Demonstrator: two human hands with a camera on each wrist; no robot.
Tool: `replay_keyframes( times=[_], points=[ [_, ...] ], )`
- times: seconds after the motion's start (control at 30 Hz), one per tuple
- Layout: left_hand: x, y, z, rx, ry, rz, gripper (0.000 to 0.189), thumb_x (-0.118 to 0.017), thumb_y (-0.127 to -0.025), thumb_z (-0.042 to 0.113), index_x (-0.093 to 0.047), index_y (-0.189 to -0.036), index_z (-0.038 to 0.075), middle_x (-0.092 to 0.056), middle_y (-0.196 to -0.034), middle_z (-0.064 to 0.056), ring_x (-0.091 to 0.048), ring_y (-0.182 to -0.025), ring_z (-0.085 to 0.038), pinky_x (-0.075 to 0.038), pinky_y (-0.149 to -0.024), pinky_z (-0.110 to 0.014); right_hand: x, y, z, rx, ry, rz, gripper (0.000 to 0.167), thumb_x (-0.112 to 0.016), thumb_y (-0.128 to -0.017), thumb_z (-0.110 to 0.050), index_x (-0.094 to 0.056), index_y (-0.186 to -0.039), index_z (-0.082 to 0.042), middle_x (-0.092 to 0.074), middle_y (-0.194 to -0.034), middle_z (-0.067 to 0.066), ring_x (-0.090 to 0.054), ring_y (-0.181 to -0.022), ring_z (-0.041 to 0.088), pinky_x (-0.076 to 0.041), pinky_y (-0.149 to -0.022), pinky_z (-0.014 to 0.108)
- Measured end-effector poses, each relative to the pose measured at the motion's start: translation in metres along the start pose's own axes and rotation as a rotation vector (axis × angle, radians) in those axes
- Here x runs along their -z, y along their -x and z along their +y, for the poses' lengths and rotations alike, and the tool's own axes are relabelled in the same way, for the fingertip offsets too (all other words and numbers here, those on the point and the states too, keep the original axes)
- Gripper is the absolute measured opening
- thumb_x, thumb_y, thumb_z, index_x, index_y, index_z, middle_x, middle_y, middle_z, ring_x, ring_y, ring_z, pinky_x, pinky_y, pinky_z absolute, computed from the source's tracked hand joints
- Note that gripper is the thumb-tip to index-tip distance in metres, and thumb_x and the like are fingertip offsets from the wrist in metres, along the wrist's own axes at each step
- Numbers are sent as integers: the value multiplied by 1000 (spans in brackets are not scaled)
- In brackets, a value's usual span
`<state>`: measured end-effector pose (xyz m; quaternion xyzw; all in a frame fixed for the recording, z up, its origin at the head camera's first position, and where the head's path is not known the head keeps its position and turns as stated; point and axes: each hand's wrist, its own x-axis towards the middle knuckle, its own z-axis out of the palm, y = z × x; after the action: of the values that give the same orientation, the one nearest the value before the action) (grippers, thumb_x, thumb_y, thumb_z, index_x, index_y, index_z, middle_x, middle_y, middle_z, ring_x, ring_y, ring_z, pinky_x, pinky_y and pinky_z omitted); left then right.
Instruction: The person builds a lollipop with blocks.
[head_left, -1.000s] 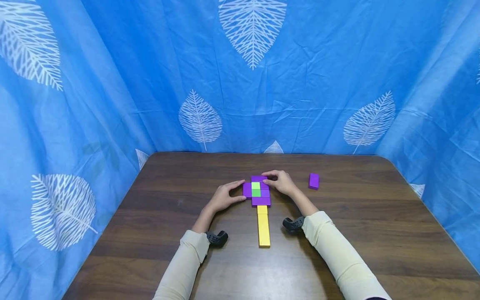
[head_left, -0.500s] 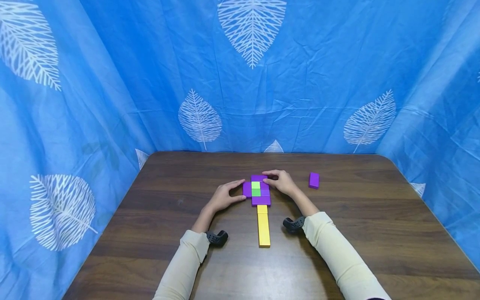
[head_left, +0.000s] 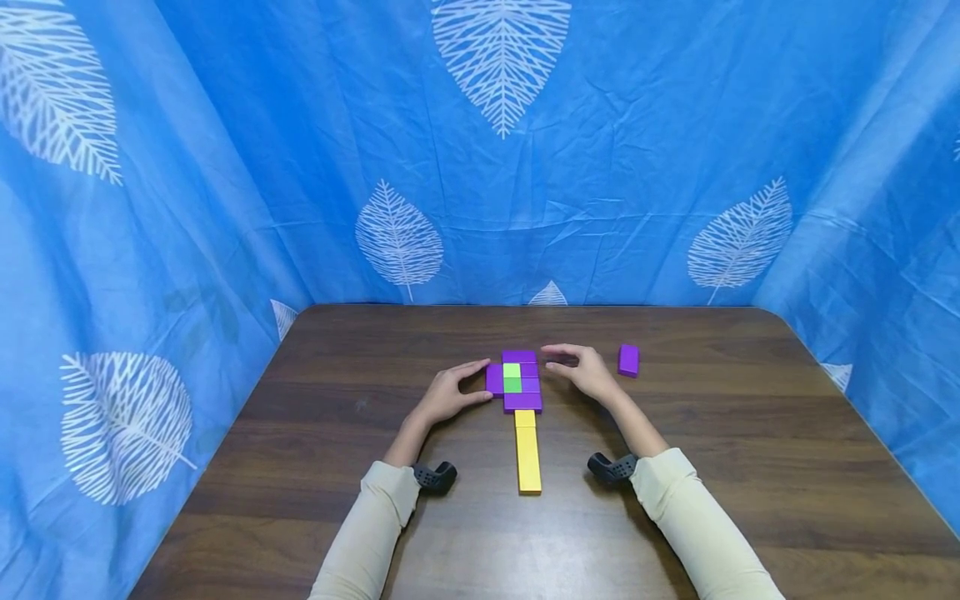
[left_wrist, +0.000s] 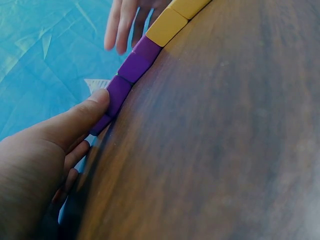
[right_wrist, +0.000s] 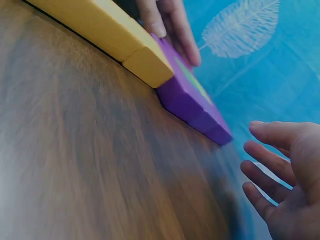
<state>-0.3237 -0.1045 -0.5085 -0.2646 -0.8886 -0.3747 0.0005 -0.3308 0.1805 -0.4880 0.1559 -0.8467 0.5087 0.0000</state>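
In the head view, purple blocks (head_left: 522, 402) lie flat against each other around two green squares (head_left: 512, 378). A yellow strip of blocks (head_left: 528, 458) runs from them toward the person. My left hand (head_left: 444, 395) pinches the leftmost purple block (head_left: 494, 379) between thumb and forefinger, at its near and far ends. The left wrist view shows the thumb (left_wrist: 95, 102) pressed on a purple side. Just right of the group, my right hand (head_left: 588, 372) is apart from the blocks, fingers spread and holding nothing, as the right wrist view also shows.
A loose purple block (head_left: 628, 360) lies on the brown wooden table (head_left: 712, 433), to the right of the right hand. Dark wrist devices (head_left: 435, 477) sit at both cuffs. A blue curtain (head_left: 480, 167) with white leaves hangs behind the table.
My right hand has let go of the purple blocks and drawn back to the right, its fingers clear of them. My left hand stays where it was.
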Motion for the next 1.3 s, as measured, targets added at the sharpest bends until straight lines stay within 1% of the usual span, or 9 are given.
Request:
replay_keyframes(
  times=[0.2,0.33,0.43,0.53,0.6,0.67,0.8,1.03,1.3],
  points=[
    [0,0,1,14,-1,-12,64,-66,-82,44,-47,-137,17,-47,-136,-3,-40,-127,-21,-32,-104,-39,26,17,2,26,-14,68,33,-65,-87,-17,-63,-116,-2,-64,-113,11,-60,-101,23,-49,-84,30],
    [-1,0,1,13,-7,-11,64,-66,-82,44,-47,-137,18,-47,-137,-3,-40,-127,-22,-32,-104,-39,47,26,11,56,-12,169,34,-64,-88,-19,-62,-116,0,-64,-112,15,-61,-99,25,-48,-79,18],
    [-1,0,1,13,-12,-8,63,-66,-82,44,-47,-137,18,-48,-136,-4,-40,-127,-22,-32,-104,-39,62,32,23,46,38,266,39,-64,-88,-22,-59,-121,0,-63,-112,17,-60,-99,28,-49,-79,22],
    [-2,1,0,16,-12,-5,63,-67,-82,44,-48,-136,18,-48,-136,-4,-41,-127,-22,-32,-104,-40,76,39,38,17,95,338,47,-66,-87,-23,-54,-126,0,-61,-115,19,-58,-102,33,-49,-84,36],
    [-2,2,0,17,-10,-9,63,-67,-82,44,-48,-136,18,-48,-136,-4,-41,-127,-23,-33,-103,-40,83,43,48,-8,122,354,52,-67,-86,-24,-50,-129,0,-58,-118,21,-55,-106,36,-44,-89,44],
    [-3,2,-1,18,-9,-13,63,-66,-82,45,-48,-136,18,-48,-136,-4,-41,-127,-23,-33,-103,-41,90,49,57,-35,127,336,55,-67,-86,-24,-47,-131,2,-56,-121,23,-52,-110,38,-41,-91,49],
    [-4,3,-1,18,3,-11,63,-66,-82,44,-48,-136,17,-48,-136,-4,-41,-127,-23,-33,-103,-41,100,55,69,-75,131,254,60,-66,-86,-26,-44,-134,3,-52,-126,25,-45,-117,40,-36,-94,52],
    [-2,1,-1,7,13,1,63,-66,-83,43,-48,-136,16,-48,-136,-4,-41,-126,-22,-34,-103,-40,105,54,68,-136,243,138,70,-68,-82,-38,-42,-138,-4,-38,-137,29,-29,-126,47,-24,-99,61],
    [-1,1,-2,12,-13,-1,63,-67,-82,44,-48,-136,18,-48,-136,-2,-41,-126,-19,-33,-104,-36,101,53,67,-165,297,121,73,-70,-81,-41,-42,-138,-5,-36,-136,32,-28,-124,50,-22,-98,64]
  ],
)
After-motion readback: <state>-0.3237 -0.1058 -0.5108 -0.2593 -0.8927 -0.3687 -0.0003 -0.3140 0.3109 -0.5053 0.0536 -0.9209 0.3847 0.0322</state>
